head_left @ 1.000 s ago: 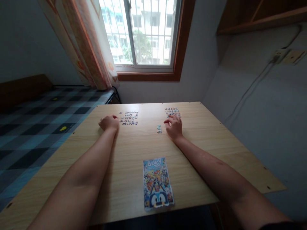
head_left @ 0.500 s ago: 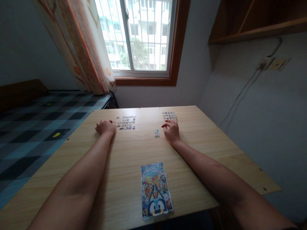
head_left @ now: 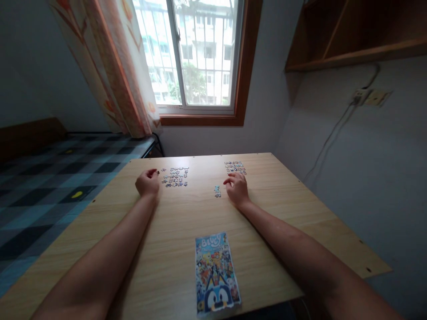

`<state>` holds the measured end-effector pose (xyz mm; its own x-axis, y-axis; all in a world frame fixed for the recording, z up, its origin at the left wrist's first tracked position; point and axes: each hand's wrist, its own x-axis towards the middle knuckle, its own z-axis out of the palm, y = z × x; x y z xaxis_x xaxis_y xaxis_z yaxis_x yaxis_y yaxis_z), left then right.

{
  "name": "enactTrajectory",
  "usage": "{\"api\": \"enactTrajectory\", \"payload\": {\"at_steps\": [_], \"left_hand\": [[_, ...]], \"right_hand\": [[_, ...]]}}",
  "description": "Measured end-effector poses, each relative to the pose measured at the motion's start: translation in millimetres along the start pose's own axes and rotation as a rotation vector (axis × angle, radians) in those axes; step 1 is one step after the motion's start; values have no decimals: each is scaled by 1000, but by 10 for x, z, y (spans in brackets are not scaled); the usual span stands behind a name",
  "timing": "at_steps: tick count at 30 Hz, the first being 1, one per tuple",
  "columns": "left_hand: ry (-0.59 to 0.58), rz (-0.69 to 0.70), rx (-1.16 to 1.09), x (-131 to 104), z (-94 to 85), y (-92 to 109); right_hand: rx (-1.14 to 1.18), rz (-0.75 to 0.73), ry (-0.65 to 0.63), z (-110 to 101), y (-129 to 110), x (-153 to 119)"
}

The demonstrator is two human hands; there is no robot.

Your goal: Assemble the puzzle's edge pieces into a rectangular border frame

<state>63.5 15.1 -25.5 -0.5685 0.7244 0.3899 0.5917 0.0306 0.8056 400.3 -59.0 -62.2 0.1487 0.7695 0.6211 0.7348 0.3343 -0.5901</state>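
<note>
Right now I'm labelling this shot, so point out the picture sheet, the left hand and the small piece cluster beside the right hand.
Picture sheet (head_left: 216,273), head view: middle of its printed face.
Left hand (head_left: 147,182), head view: middle of the hand.
Small piece cluster (head_left: 217,192), head view: pieces near its middle.

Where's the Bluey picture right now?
In the head view, the Bluey picture lies at bottom centre, by the near edge of the table, between the left forearm and the right forearm.
</note>
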Motion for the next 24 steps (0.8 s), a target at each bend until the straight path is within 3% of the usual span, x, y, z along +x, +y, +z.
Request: {"api": "enactTrajectory", "payload": {"at_steps": [2, 6, 8, 12, 19, 24], "left_hand": [[-98, 6, -171, -218, 83, 161], [-544, 189, -384, -871, 245, 536], [-673, 243, -392, -1182, 285, 662], [-720, 312, -312, -1491, 284, 733], [-717, 214, -400, -1429, 247, 680], [-747, 142, -412, -1420, 264, 687]], "right_hand": [[-8, -9, -12, -8, -26, 1], [-7, -63, -21, -36, -72, -16], [6, -86, -25, -57, -92, -34], [20, -151, -72, -104, -142, -68], [104, -314, -116, -220, -227, -116], [24, -419, -173, -300, -181, -153]]}}
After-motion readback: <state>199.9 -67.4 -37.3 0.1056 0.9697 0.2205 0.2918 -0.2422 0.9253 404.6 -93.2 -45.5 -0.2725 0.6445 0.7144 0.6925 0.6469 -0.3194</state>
